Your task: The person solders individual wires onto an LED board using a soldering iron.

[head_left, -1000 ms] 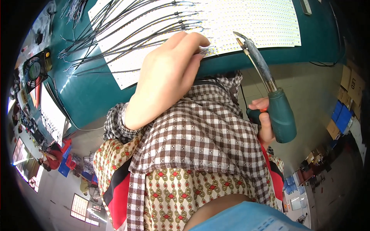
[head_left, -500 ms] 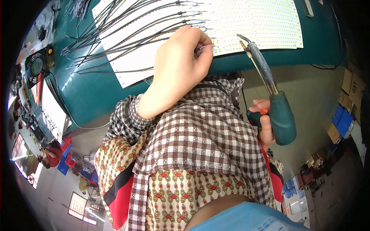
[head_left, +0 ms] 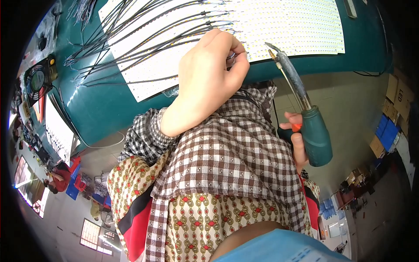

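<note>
A white LED board (head_left: 297,26) with rows of small yellow chips lies on the green table. Over its near edge, my left hand (head_left: 205,83) is closed in a pinch on a thin black wire, whose end shows blue between thumb and forefinger. Several more black wires (head_left: 157,37) run across the board's left part, their split ends lying by the chips. At the right, my right hand (head_left: 298,146) grips a green-handled soldering gun (head_left: 317,137) with an orange-red trigger. The gun's bent tip and thin brass feed tube point up at the board's near edge, just right of my left fingers.
A small black fan (head_left: 38,79) stands at the table's left, beside another white board (head_left: 59,129) with wires on it. A bundle of loose wires (head_left: 82,11) lies at the far left. Cardboard boxes (head_left: 398,94) are stacked on the right.
My left hand has shifted a little to the right, along the board's near edge. The soldering gun's tip has moved slightly left and down, closer to the left fingers.
</note>
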`<state>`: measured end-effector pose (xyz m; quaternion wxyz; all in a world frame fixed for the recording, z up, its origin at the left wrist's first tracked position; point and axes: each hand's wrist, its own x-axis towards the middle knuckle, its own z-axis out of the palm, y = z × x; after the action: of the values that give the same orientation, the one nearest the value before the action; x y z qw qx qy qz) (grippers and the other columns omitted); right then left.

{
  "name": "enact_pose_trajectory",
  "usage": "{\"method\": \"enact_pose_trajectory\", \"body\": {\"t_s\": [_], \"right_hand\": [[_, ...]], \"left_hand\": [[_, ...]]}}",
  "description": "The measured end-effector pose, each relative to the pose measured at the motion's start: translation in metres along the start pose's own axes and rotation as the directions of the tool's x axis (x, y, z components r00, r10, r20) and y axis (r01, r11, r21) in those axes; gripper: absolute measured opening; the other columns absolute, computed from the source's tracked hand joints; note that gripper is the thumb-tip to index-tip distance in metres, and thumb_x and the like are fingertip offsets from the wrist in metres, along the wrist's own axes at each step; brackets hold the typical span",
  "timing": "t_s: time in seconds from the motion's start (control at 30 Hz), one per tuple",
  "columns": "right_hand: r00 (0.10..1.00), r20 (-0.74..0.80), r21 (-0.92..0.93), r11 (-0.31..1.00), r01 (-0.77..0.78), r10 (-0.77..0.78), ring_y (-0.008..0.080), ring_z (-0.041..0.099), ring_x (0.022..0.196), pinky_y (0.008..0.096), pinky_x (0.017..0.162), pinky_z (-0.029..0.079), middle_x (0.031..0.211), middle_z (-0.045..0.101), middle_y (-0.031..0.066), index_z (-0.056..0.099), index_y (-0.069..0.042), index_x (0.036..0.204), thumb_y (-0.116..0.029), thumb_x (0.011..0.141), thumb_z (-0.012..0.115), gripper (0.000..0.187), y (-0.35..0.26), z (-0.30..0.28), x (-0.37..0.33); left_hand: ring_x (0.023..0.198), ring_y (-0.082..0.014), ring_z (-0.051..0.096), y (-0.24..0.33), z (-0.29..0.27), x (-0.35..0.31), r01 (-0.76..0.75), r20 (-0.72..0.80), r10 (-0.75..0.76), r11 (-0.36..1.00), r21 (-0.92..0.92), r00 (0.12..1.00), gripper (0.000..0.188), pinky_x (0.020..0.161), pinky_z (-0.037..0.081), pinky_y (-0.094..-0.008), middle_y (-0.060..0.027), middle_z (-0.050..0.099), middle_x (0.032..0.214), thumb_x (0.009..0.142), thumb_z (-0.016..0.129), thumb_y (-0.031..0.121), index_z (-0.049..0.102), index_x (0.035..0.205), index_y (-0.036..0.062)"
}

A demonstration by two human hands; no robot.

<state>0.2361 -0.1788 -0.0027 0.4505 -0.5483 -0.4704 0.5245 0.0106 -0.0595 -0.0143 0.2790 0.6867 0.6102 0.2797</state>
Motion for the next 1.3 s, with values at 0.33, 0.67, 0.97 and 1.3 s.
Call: {"method": "enact_pose_trajectory", "body": {"t_s": [0.33, 0.67, 0.97, 1.3], "right_hand": [[0.988, -0.049, 0.061, 0.988, -0.140, 0.143, 0.0246, 0.069, 0.093, 0.0367, 0.083, 0.060, 0.101, 0.068, 0.0165, 0.059, 0.008, 0.117, -0.013, 0.083, 0.080, 0.045, -0.006, -0.001, -0.008], [0.996, -0.035, -0.040, 0.996, -0.084, 0.082, 0.0220, 0.070, 0.088, 0.0363, 0.085, 0.057, 0.091, 0.071, 0.0134, 0.053, 0.011, 0.128, -0.015, 0.080, 0.083, 0.062, 0.002, 0.002, -0.012], [0.995, -0.055, -0.040, 0.996, -0.084, 0.081, 0.0210, 0.071, 0.086, 0.0340, 0.082, 0.058, 0.092, 0.071, 0.0128, 0.052, 0.010, 0.131, -0.017, 0.078, 0.085, 0.068, 0.005, 0.002, -0.014], [0.997, -0.047, -0.138, 0.989, -0.059, 0.053, 0.0178, 0.071, 0.082, 0.0303, 0.076, 0.058, 0.088, 0.072, 0.0088, 0.056, 0.010, 0.126, -0.021, 0.078, 0.085, 0.064, 0.009, 0.002, -0.013]], "left_hand": [[0.068, -0.0300, 0.062, 0.002, -0.003, 0.003, 0.007, 0.029, -0.007, 1.000, -0.005, 1.000, 0.008, 0.060, 0.049, -0.0401, -0.0084, 0.060, 0.075, 0.077, 0.069, 0.009, 0.061, 0.078, 0.0071], [0.063, -0.0198, 0.060, 0.001, -0.002, 0.004, -0.018, 0.010, 0.018, 0.999, 0.026, 1.000, 0.008, 0.055, 0.048, -0.0317, -0.0061, 0.061, 0.075, 0.080, 0.070, 0.009, 0.064, 0.082, 0.0051], [0.063, -0.0202, 0.060, 0.001, -0.002, 0.004, -0.030, 0.007, 0.030, 0.999, 0.033, 1.000, 0.008, 0.055, 0.048, -0.0316, -0.0066, 0.061, 0.075, 0.080, 0.070, 0.009, 0.063, 0.081, 0.0048], [0.062, -0.0205, 0.059, 0.002, -0.002, 0.004, -0.020, 0.008, 0.020, 0.999, 0.045, 1.000, 0.009, 0.055, 0.048, -0.0320, -0.0062, 0.060, 0.075, 0.080, 0.070, 0.010, 0.063, 0.082, 0.0052]]}}
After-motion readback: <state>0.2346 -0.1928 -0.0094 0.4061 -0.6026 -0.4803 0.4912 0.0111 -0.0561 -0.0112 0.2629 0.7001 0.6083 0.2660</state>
